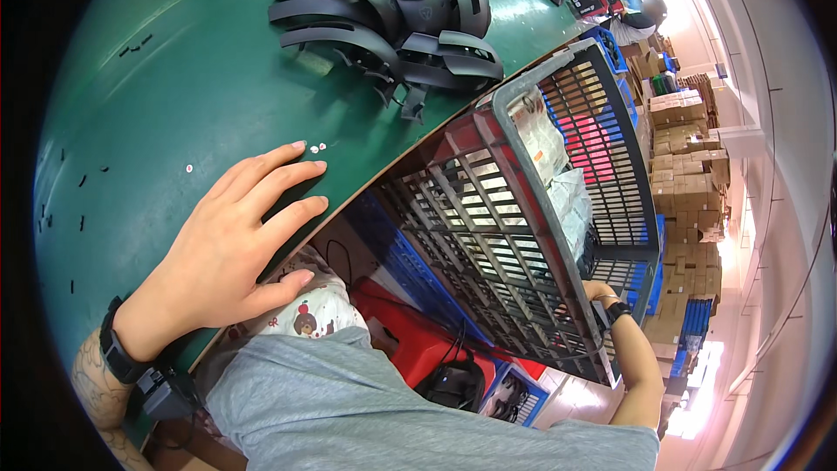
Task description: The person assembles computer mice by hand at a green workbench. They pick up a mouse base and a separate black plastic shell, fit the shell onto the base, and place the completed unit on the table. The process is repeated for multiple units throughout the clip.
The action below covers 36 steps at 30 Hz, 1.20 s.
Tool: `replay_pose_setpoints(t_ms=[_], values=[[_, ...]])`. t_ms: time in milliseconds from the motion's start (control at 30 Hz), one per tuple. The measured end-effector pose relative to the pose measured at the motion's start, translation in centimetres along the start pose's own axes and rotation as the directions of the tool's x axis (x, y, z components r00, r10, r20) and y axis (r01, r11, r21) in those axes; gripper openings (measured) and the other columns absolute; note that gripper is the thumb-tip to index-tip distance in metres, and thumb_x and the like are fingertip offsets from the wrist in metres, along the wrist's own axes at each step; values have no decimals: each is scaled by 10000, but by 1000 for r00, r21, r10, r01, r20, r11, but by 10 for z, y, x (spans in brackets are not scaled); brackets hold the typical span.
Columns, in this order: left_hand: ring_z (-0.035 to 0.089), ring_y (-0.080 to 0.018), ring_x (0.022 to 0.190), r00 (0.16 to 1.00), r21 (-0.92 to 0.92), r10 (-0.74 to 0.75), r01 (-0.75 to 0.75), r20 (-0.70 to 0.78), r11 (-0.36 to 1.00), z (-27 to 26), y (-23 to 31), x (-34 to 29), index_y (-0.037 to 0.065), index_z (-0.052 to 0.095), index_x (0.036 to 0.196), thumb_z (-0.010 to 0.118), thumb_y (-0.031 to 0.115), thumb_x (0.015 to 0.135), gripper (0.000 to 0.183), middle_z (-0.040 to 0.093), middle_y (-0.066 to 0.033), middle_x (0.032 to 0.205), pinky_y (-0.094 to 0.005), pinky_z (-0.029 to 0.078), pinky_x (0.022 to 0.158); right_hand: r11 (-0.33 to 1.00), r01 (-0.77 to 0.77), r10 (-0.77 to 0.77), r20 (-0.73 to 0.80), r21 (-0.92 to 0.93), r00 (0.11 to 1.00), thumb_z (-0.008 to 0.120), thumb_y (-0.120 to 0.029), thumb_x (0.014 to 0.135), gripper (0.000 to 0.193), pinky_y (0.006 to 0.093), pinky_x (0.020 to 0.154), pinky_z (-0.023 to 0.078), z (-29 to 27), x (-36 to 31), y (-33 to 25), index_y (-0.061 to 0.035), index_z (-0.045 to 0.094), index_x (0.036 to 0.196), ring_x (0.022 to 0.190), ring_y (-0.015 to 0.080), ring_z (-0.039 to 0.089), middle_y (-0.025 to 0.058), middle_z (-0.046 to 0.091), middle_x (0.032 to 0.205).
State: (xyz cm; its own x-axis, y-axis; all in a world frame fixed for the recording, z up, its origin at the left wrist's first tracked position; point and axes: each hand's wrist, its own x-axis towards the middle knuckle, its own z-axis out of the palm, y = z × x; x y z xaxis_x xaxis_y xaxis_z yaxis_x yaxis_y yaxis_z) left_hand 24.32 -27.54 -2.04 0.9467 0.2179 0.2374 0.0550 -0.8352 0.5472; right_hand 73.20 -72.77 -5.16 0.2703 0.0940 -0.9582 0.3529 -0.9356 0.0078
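Slanting between left hand [228,249] and right hand [600,292], slatted crate wall [542,222].

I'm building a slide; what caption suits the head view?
Left hand spread over the edge of a green table bearing black shells, right hand at a crate.

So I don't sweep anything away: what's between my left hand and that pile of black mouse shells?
The head view shows a few small whitish discs on the green tabletop, near your left hand; otherwise that stretch looks bare.
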Motion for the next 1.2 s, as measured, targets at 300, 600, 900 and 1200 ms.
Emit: replay_pose_setpoints(t_ms=[300,600,900,1200], values=[[374,-384,1280,1000,-2,-13,13,5,1000,1,0,0,20,564,1097,681,242,648,514,455,-167,1308,-495,360,1005,999,-21,21,-9,35,1000,820,-215,609,1044,324,736,515,9,-8,-7,15,162,1387,951,208,569,170,537,1134],[375,-378,1280,1000,2,-21,21,5,1000,0,2,0,25,564,1097,684,233,641,515,453,-160,1315,-496,358,1008,998,-30,30,14,48,999,808,-206,625,975,327,749,509,10,-11,-5,11,213,1366,952,204,567,154,547,1122],[373,-376,1284,1000,-1,-25,25,10,1000,0,2,0,26,563,1096,679,231,643,511,453,-159,1315,-497,354,1011,998,-39,38,23,55,999,797,-198,640,907,330,762,503,15,-13,-8,7,265,1346,953,201,565,139,556,1110],[374,-375,1283,1000,3,-22,22,-4,1000,0,2,-1,26,563,1096,677,226,643,508,456,-160,1312,-495,355,1011,997,-43,41,34,57,999,785,-190,656,839,334,775,497,16,-14,-7,3,316,1326,953,197,563,123,566,1098]])
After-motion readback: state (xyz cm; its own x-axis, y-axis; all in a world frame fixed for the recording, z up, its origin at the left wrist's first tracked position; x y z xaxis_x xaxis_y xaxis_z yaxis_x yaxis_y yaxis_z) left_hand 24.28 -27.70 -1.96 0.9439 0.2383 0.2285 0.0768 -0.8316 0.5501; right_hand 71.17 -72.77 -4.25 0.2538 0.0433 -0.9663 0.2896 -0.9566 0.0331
